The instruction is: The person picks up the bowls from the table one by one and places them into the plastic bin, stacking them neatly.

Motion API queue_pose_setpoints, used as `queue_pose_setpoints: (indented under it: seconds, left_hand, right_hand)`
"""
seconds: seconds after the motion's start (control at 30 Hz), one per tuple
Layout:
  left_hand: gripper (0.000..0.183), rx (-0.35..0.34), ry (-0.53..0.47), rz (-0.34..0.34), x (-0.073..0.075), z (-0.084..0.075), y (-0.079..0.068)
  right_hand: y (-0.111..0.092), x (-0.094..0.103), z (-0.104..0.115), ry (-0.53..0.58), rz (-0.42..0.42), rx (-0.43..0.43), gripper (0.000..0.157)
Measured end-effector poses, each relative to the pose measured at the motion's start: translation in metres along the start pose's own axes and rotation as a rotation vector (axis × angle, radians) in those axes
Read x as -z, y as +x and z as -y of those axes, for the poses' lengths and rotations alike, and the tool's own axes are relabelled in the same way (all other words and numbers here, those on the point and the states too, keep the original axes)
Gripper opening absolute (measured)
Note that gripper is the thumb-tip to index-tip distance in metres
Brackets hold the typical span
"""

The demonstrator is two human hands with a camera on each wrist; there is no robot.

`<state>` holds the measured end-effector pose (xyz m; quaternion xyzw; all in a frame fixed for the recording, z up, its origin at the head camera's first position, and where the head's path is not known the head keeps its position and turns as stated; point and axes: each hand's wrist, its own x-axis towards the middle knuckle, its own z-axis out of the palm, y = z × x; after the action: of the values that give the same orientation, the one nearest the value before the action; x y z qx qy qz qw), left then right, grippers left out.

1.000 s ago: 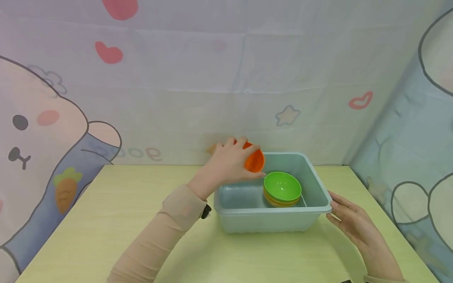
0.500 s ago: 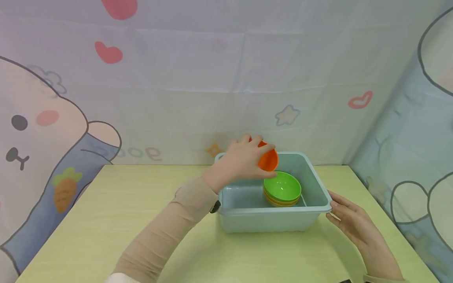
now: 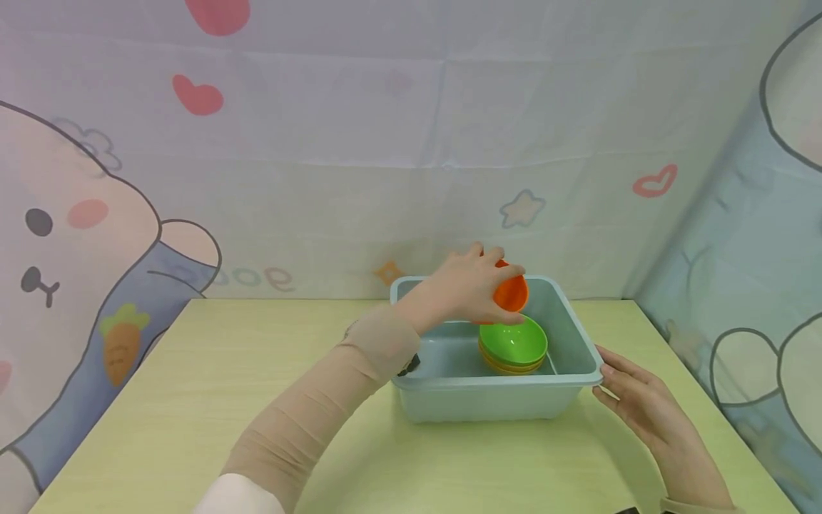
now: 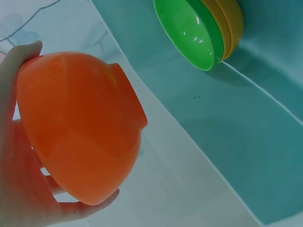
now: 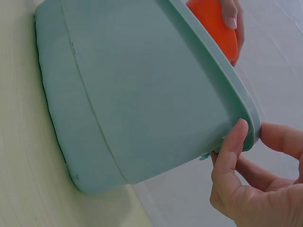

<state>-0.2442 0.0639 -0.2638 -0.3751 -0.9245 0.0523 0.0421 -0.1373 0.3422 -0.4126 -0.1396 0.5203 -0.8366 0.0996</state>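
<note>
My left hand (image 3: pixel 472 287) grips an orange bowl (image 3: pixel 511 293) by its rim, tilted on its side above the blue-green plastic tub (image 3: pixel 488 403). The left wrist view shows the bowl's rounded outside and foot ring, fingers round its edge. Inside the tub, toward the right, a green bowl (image 3: pixel 514 341) sits on stacked yellow bowls (image 3: pixel 507 368); the orange bowl hangs just above them, apart from the green one in the left wrist view. At the tub's near right corner my right hand (image 3: pixel 642 405) pinches the rim between thumb and fingers, plainest in the right wrist view.
The tub stands on a pale wooden table (image 3: pixel 257 371), close to its back edge. Behind it hangs a printed cloth (image 3: pixel 359 178) with hearts and cartoon figures, which also runs along the right side.
My left hand has carried the orange bowl rightward across the tub, from its left part to above the green bowl. The right hand and tub have stayed put.
</note>
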Motion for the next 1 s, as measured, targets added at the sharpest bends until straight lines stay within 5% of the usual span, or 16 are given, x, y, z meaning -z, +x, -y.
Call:
queue_pose_setpoints:
  seconds: [0.63, 1.0]
  left_hand:
    - [0.075, -0.208, -0.102, 0.126, -0.015, -0.006, 0.039]
    - [0.072, -0.292, -0.043, 0.138, -0.035, -0.013, 0.058]
  right_hand:
    - [-0.001, 0.004, 0.002, -0.002, 0.003, 0.001, 0.046]
    - [0.000, 0.002, 0.002, 0.003, 0.030, -0.003, 0.046]
